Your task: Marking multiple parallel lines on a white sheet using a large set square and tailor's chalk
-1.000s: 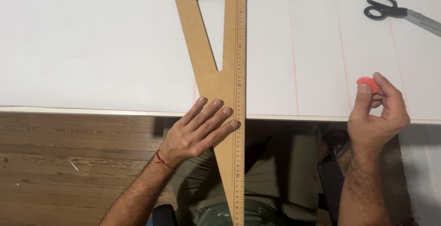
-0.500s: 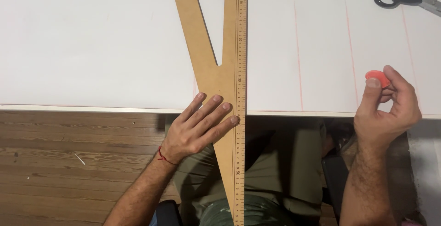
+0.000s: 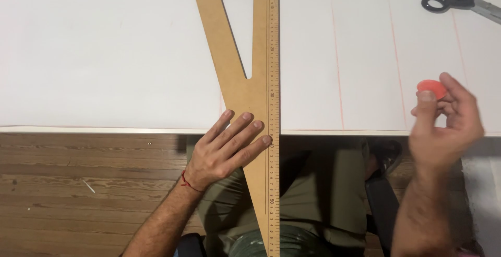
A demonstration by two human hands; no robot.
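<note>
A person's left hand (image 3: 222,150) lies flat, fingers spread, on a long tan triangular ruler (image 3: 249,79) that runs from twelve o'clock to six o'clock across a white sheet (image 3: 104,53) spread on the work surface. The ruler's pointed lower end overhangs the sheet's near edge and ends above the person's lap. The right hand (image 3: 443,124), at three o'clock, pinches a small red piece of marking chalk (image 3: 431,88) between thumb and fingertips, raised off the sheet and well apart from the ruler.

Over the last second the left hand has kept its place on the ruler, while the right hand has turned and shifted a little, the chalk still pinched and still clear of the ruler's edge. By that reading the ruler is pinned in position and no fresh line is being drawn along it yet. Faint red lines (image 3: 336,63) already run top to bottom on the sheet to the right of the ruler.

Black-handled scissors (image 3: 454,1) lie at one o'clock, their blades cut off by the picture's right edge. The right hand is motion-blurred, so the exact grip on the chalk is hard to make out. The ruler's top end is cropped by the frame. Below the sheet, a wooden floor (image 3: 78,184) and olive trousers (image 3: 318,189) show.
</note>
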